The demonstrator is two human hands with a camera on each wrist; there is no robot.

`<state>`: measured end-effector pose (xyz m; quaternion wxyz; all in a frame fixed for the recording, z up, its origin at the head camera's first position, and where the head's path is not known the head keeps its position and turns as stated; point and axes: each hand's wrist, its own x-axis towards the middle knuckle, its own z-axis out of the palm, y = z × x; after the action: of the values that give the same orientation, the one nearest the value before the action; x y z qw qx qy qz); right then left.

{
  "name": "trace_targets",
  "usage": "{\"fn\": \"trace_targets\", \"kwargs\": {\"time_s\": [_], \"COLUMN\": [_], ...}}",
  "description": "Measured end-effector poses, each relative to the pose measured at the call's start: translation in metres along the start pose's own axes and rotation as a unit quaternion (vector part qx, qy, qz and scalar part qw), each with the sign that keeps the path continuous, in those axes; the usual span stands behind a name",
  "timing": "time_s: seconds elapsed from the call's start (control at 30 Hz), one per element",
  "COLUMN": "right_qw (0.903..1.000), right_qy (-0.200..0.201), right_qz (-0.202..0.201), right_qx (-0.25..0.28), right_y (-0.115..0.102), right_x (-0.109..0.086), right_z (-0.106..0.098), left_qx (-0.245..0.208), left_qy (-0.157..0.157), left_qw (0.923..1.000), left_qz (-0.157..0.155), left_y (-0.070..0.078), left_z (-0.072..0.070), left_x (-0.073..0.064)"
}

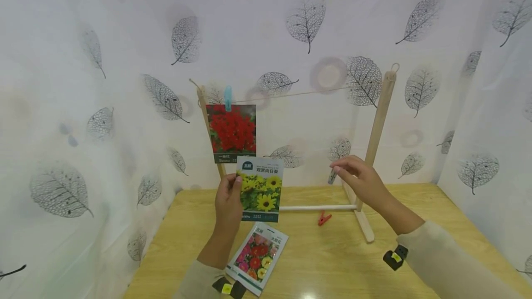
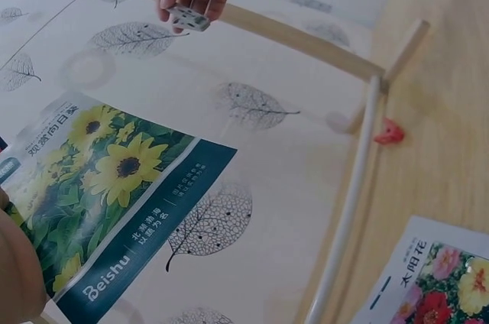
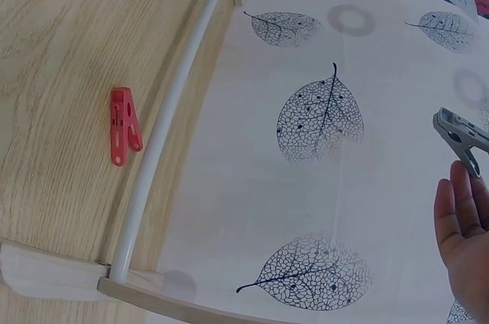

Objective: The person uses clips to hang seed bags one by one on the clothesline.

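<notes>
My left hand (image 1: 228,200) pinches a seed packet with yellow sunflowers (image 1: 262,193) by its left edge, thumb on the front. The packet is upright and overlaps the lower corner of a red-flower packet (image 1: 232,130) in the head view. That red packet hangs from a string (image 1: 291,96) under a light blue clothespin (image 1: 228,98). Off to the right, my right hand (image 1: 360,181) holds a grey clothespin (image 1: 332,175) between thumb and fingers, below the string. In the right wrist view the grey clothespin (image 3: 462,137) shows at the fingertips.
A packet with mixed flowers (image 1: 257,257) lies on the wooden table (image 1: 324,257) by the left forearm. A red clothespin (image 1: 324,218) lies near the stand's white bar (image 1: 317,207). Wooden posts (image 1: 380,114) carry the string. A leaf-patterned curtain (image 1: 266,26) surrounds the table.
</notes>
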<state>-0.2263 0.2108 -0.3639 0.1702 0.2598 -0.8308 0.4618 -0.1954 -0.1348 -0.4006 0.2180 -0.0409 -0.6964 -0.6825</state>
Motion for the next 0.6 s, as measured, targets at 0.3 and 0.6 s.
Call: {"fn": "trace_targets", "kwargs": {"time_s": [0.3,0.6], "right_qw": [0.9999,0.9997], "right_qy": [-0.002,0.001], "right_qz": [-0.006,-0.024], "right_qx": [-0.008,-0.007], "right_y": [-0.0054,-0.0080], "right_x": [0.0042,0.0064], "right_z": [-0.0026,-0.0034], "left_qx": [0.005,0.003], "left_qy": [-0.002,-0.009], "left_qw": [1.0000,0.9999], "left_qz": [-0.008,0.011], "left_y": [0.0050,0.0051], "left_z": [-0.0002,-0.0027], "left_x": [0.0008,0.0020]}}
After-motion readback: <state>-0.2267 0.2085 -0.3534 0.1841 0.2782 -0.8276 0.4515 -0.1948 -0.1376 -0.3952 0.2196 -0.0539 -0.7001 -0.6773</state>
